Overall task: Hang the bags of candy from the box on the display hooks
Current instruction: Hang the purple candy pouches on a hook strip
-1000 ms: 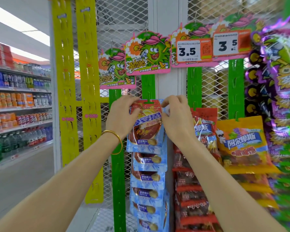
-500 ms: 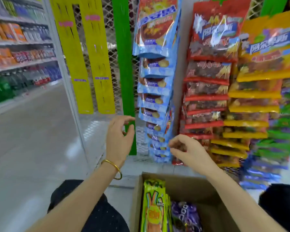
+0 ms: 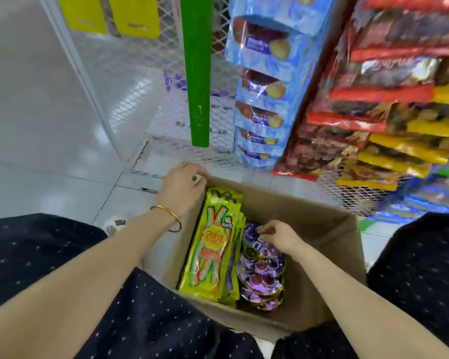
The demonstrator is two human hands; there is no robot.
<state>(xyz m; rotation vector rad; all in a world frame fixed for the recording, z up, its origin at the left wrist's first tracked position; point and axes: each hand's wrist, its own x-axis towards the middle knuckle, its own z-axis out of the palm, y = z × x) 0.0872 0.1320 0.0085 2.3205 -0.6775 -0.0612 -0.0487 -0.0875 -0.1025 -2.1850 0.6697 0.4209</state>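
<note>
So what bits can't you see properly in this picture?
All in the head view:
- The display hooks: cut off by the top edge.
- The right hand: its curled fingers hide whether it pinches a purple candy bag.
- The left hand: blur hides whether it grips the cardboard box corner.
- The box bottom: covered by the green candy bags and the purple ones.
- Writing on the hanging blue bags: blurred.
</note>
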